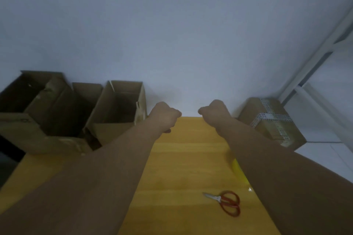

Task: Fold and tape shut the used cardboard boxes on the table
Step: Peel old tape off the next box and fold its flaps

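While open cardboard boxes (114, 108) are stood at the table's (191, 158) far left corner and a taped box (271, 120) beside its far right corner, the left hand (164, 116) and right hand (214, 112) are held curled, empty, at the far edge; scissors (225, 202) are laid near the right edge.

Pale grey-blue plaster wall (172, 34) fills everything from ten to two o'clock. White metal frame (322, 47) slants at two o'clock, white floor tiles (334, 158) at four. Red-handled steel scissors (225, 203) lie at five o'clock, blades closed, tips toward ten.
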